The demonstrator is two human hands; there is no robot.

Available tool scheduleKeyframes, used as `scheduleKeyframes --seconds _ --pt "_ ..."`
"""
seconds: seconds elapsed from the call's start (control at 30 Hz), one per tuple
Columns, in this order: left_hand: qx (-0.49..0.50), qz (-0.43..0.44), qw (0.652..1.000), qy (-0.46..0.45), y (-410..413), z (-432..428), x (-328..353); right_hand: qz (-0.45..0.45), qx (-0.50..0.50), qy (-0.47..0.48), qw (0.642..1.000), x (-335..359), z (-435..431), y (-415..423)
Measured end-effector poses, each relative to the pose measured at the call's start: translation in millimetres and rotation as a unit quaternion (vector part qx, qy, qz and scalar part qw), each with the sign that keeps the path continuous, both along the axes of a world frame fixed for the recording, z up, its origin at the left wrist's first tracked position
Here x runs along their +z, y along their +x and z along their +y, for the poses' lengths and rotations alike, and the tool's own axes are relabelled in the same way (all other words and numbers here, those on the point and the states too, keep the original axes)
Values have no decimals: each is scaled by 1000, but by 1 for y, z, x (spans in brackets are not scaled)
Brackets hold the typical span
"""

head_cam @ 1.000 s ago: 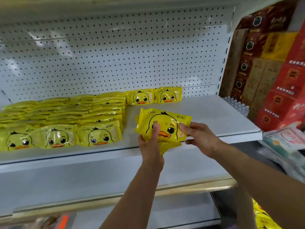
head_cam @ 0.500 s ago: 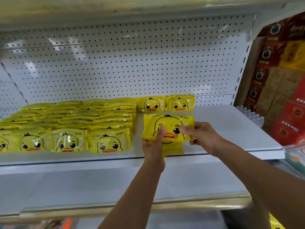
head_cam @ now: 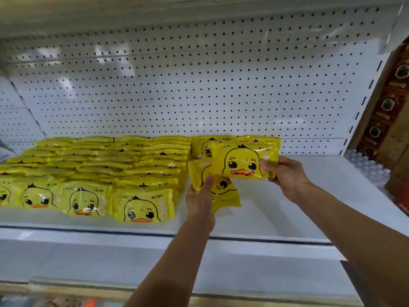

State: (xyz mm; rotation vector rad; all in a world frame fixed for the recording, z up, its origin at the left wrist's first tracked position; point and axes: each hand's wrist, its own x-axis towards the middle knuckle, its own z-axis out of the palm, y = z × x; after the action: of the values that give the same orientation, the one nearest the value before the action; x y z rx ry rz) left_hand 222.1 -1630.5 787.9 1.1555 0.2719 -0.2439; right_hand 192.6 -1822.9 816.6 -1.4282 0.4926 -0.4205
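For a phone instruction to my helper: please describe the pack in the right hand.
Above the white shelf, right of the rows of yellow duck packs, two packs are held up. The right hand pinches the upper pack: level, whole duck face showing, unlike the tilted lower pack.

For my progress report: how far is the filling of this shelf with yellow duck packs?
Done: the left half of the shelf carries full rows of duck packs, and two packs stand at the back wall. In hand: the right hand holds one pack in front of those two; the left hand grips spare packs. Left: the right part of the shelf is bare, so perhaps half remains.
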Motion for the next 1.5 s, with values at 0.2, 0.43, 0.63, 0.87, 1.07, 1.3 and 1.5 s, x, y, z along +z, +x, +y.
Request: scheduleKeyframes --seconds 0.2,0.43,0.63,0.87,1.07,1.3,1.5 --pt "25 34 999 27 28 1 -18 9 -69 -8 998 -33 -28 33" --pt "-8 71 997 40 46 -5 -27 71 -18 -156 985 -59 -38 78" --pt "-1 69 998 5 52 -15 -27 98 -1 -239 966 -57 -37 126" --pt "-23 56 998 10 58 -10 -34 88 15 -281 956 -49 -20 162" --pt "-55 28 998 18 61 0 -43 85 13 -308 948 -49 -7 177" --pt "-61 20 998 8 63 0 -41 97 7 -326 941 -48 1 186" --pt "-94 -2 996 10 62 1 -40 73 -57 -367 925 -44 5 171"
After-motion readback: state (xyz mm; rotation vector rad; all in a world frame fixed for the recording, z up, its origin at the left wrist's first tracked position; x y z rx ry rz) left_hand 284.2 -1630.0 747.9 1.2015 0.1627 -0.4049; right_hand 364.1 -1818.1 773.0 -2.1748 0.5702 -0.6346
